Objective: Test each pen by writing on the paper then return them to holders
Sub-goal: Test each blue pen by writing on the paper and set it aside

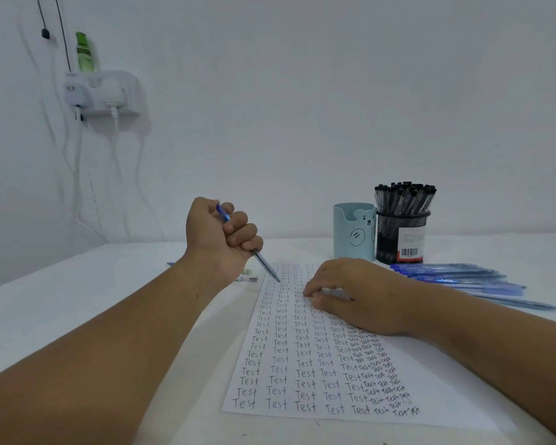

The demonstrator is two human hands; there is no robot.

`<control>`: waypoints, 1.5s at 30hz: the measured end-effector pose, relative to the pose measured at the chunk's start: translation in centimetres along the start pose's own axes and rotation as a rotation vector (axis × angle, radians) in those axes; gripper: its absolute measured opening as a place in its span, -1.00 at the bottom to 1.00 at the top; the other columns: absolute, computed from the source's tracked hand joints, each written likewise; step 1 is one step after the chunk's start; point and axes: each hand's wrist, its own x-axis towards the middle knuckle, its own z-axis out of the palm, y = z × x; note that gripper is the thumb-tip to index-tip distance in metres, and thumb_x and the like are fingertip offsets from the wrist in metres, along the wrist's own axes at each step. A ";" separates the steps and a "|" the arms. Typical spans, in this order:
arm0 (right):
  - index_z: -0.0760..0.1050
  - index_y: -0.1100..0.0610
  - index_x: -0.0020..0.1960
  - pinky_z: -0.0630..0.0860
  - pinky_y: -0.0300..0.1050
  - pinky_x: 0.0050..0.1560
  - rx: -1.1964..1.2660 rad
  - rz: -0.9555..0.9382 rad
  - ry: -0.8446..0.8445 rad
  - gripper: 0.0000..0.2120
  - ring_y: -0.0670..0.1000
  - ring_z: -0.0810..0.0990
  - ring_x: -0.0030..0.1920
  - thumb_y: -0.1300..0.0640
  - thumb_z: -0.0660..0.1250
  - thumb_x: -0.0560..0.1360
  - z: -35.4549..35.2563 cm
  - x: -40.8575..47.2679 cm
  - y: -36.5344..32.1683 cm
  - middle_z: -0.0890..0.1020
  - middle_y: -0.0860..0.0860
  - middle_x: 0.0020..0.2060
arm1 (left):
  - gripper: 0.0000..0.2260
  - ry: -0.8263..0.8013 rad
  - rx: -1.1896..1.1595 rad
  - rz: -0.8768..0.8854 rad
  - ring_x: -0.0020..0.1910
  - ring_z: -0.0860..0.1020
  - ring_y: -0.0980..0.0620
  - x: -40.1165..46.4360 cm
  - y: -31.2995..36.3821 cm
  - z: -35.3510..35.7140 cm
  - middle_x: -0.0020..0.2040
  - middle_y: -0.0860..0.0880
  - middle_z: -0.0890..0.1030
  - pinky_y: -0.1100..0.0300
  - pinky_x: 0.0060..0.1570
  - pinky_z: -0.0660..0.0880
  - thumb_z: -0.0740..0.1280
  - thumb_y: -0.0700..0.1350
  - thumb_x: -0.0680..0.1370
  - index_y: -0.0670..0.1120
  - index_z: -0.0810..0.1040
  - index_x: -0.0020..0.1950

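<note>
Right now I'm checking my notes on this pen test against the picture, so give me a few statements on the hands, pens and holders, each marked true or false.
1. The left hand grips a blue pen in its fist, tip down by the paper's far left corner. True.
2. The black mesh holder is empty. False: it is packed with black-capped pens.
3. The right hand rests on the paper, fingers curled on a small pale object I cannot identify. True.
4. The paper is blank. False: columns of the word "Test" cover it.
5. Loose blue pens lie on the table right of the holders. True.
6. The light blue bear holder stands right of the mesh holder. False: it stands left of it.
</note>
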 end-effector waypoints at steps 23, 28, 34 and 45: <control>0.63 0.10 -0.23 0.35 -0.35 -0.37 0.195 0.306 0.430 -0.82 -0.18 0.40 -0.45 0.06 0.45 0.52 -1.1 -0.6 1.5 0.54 -0.09 -0.47 | -0.64 -0.137 0.587 0.090 0.15 0.60 -0.09 -1.8 -4.1 2.1 0.06 -0.12 0.69 0.01 0.30 0.46 0.04 0.04 0.71 -0.10 0.57 0.13; 0.61 0.20 -0.07 0.45 -0.17 -0.44 0.693 0.557 0.446 -0.97 -0.02 0.50 -0.45 0.24 0.40 0.51 -1.1 -0.6 2.6 0.69 0.10 -0.30 | -0.75 -0.452 1.454 0.070 0.15 0.45 0.31 -2.4 -4.7 0.7 0.14 0.30 0.51 0.17 0.13 0.41 0.28 0.25 0.57 0.21 0.53 0.18; 0.60 0.26 -0.06 0.44 -0.17 -0.46 0.770 0.645 0.446 -0.93 0.01 0.49 -0.45 0.28 0.39 0.48 -0.8 -0.3 3.2 0.69 0.17 -0.25 | -0.61 -0.539 1.778 -0.078 0.23 0.37 0.21 -2.8 -4.4 1.0 0.15 0.32 0.38 0.19 0.32 0.30 0.42 0.29 0.45 0.27 0.52 0.24; 0.64 0.18 -0.10 0.44 -0.25 -0.25 0.496 0.639 0.410 -0.92 0.04 0.63 -0.01 0.19 0.39 0.52 -0.3 0.3 3.9 0.70 0.04 -0.06 | -0.63 -0.569 1.797 -0.096 0.21 0.35 0.21 -2.5 -4.2 0.9 0.13 0.31 0.36 0.22 0.28 0.29 0.43 0.26 0.46 0.27 0.53 0.25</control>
